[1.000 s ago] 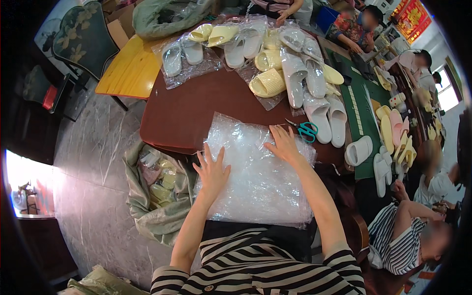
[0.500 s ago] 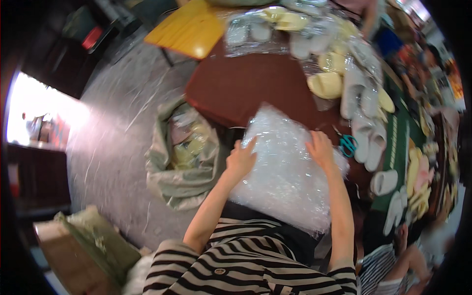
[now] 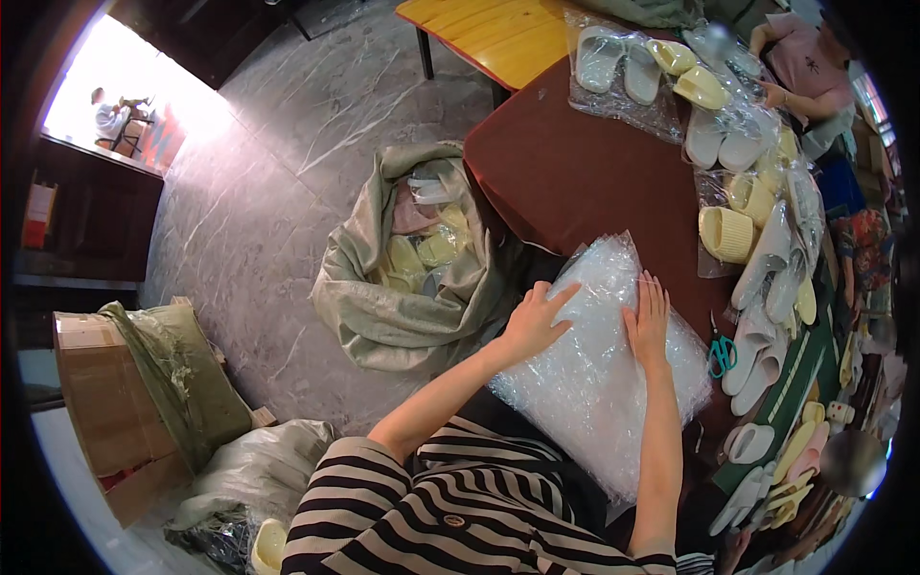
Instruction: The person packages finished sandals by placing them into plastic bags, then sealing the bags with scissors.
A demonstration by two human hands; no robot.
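Note:
A thick stack of clear plastic bags point(image 3: 585, 393) lies across my lap and the near edge of the brown-covered table point(image 3: 575, 163). My left hand point(image 3: 539, 323) rests on its left edge, fingers spread and thumb apart. Flat on the right part of the stack is my right hand point(image 3: 649, 321), its fingers stretched out toward the far side. Neither hand grips anything. Teal-handled scissors point(image 3: 723, 356) lie on the table just right of the stack.
Bagged slippers point(image 3: 725, 233) in cream and white line the table's right and far sides. An open sack point(image 3: 383, 331) of bagged slippers stands on the floor at left. Cardboard boxes point(image 3: 125, 412) are at lower left. Another person point(image 3: 815, 72) sits at the far right.
The view has swung left, so the table and stack appear further right. My right hand has moved inward from the stack's right edge to lie flat on top.

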